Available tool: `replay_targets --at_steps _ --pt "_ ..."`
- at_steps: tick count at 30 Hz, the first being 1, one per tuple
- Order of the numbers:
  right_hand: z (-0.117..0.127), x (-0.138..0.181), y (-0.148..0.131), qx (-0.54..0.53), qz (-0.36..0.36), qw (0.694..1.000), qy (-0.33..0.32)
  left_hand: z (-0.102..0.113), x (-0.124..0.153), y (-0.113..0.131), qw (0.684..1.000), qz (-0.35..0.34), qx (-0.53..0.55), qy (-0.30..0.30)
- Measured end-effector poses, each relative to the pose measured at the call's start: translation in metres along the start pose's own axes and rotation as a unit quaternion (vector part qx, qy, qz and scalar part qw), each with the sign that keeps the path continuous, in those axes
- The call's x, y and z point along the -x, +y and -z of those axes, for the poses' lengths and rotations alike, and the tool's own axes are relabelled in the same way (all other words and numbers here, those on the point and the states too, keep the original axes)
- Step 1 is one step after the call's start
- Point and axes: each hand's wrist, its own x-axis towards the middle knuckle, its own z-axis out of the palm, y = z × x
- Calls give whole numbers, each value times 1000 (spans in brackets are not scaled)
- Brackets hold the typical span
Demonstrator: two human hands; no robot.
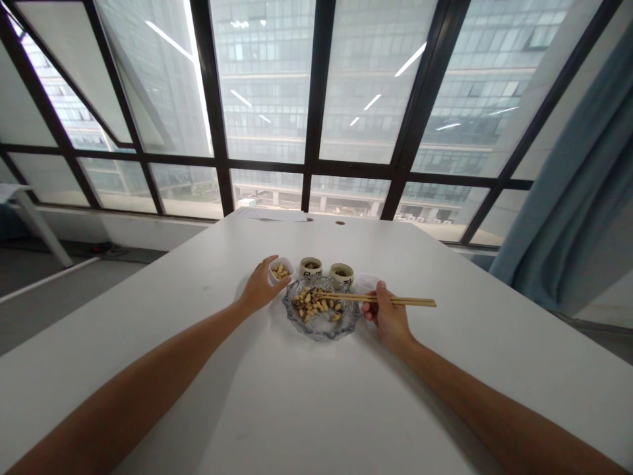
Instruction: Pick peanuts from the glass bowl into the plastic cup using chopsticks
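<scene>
My left hand (264,284) is wrapped round the side of a small white bowl (273,265) that has some peanuts (281,272) in it. Held in my right hand (388,320) is a pair of wooden chopsticks (413,302), pointing left. Their tips reach in among the mixed pieces (309,305), pale peanuts and darker bits, in a clear glass bowl (321,335) with a wavy rim. Whether the tips grip a piece is too small to tell. A second white bowl (366,282) stands partly hidden behind my right hand.
Two small cups with dark markings, a left cup (310,269) and a right cup (341,276), stand just behind the glass bowl with dark contents. Papers (271,215) and a brown round object (339,223) lie at the far edge of the white table (277,409). A blue curtain (568,178) hangs at right.
</scene>
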Motion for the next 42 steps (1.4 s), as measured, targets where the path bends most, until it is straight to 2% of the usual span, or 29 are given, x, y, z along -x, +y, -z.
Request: replay_targets --at_steps 2,8,13,16,20,24,28,32,37,42 --pt "-1 1 -1 -2 -2 1000 4 2 0 2 1000 18 -18 1" --pt "0 -1 0 -6 -2 1000 13 12 -3 14 980 161 -116 1" --pt "3 -5 4 -1 6 999 31 14 -1 15 972 185 -135 -49" --pt "3 -8 2 -9 23 999 35 14 -5 13 977 161 -127 -57" --pt "3 -12 -8 -7 57 998 30 10 -24 19 991 50 -123 -28" --pt "4 -16 -14 6 83 996 40 -11 -54 32 985 -26 -120 -124" --pt "9 -20 -16 12 96 994 44 -38 -79 40 969 4 -113 -220" --pt "9 -25 -22 17 113 992 56 -48 -90 38 959 35 -77 -270" --pt "-9 -38 -39 82 182 979 50 -48 -89 29 967 4 -5 -254" --pt "-36 -52 -41 167 236 957 -31 -48 -88 25 972 3 15 -233"
